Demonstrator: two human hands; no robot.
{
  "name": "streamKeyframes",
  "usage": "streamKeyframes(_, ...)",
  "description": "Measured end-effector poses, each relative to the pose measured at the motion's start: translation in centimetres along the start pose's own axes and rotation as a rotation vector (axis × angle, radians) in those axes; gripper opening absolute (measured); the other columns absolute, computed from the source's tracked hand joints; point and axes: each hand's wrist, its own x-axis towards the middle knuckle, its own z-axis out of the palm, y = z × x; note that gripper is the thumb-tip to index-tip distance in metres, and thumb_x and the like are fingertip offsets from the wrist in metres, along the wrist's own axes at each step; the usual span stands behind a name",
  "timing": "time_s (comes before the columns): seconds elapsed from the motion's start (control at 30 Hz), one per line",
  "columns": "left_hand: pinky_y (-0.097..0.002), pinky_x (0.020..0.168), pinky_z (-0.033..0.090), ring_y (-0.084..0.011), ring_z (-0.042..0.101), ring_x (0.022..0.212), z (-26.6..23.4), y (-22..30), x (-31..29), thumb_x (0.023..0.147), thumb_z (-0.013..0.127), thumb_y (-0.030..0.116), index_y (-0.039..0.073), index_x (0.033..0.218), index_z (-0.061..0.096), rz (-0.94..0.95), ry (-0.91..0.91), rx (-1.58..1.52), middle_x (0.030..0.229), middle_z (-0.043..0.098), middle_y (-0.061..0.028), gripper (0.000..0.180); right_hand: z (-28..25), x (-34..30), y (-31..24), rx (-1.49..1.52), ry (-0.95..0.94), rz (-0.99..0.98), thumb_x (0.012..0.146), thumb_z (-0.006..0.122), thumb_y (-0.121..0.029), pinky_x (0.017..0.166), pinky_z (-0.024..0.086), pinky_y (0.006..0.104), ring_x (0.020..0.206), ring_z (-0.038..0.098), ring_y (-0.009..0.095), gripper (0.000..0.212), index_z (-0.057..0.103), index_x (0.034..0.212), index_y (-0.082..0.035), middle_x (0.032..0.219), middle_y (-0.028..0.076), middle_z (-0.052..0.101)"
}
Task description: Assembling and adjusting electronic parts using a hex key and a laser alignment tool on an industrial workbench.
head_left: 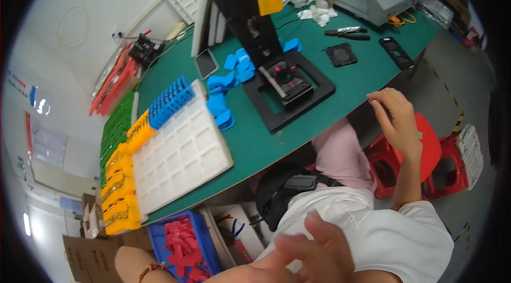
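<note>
My right hand hovers off the table's front right edge. It looks empty, with the fingers loosely curved and the thumb apart. Close to the lower edge, my left hand is raised before my white shirt. It is blurred, its fingers appear spread, and I see nothing in it. On the table a black column stand rises from a square black base. A small fixture with reddish light sits in that base. Right of it lie a flat black square part and a black oblong plate.
A white compartment tray lies on the green table, beside blue, yellow and green holders. Loose blue pieces, a phone and pliers lie around the stand. Red stools and a blue bin stand below.
</note>
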Motion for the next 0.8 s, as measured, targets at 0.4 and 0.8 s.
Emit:
streamKeyframes(0.4, -0.0297, 0.049, 0.030, -0.0165, 0.039, 0.053, 2.4, 8.9, 9.0, 0.068, 0.053, 0.015, 0.004, 0.069, 0.052, -0.037, -0.025, -0.217, 0.064, 0.043, -0.0027, 0.011, 6.8, 1.7, 6.3, -0.051, -0.151, 0.104, 0.081, 0.058, -0.007, 0.097, 0.037, 0.0391, 0.117, 0.044, 0.035, 0.039, 0.051, 0.119, -0.005, 0.128, 0.016, 0.044)
streamKeyframes(0.8, -0.0232, 0.051, 0.034, -0.0112, 0.046, 0.063, 16.6, 15.6, 1.3, 0.072, 0.058, 0.013, 0.007, 0.091, 0.058, -0.274, 0.369, -1.274, 0.073, 0.044, 0.0000, 0.020, 9.2, 4.5, 8.5, -0.221, -0.154, 0.150, 0.079, 0.060, -0.006, 0.102, 0.034, 0.0434, 0.126, 0.036, 0.037, 0.036, 0.052, 0.114, -0.003, 0.124, 0.017, 0.047)
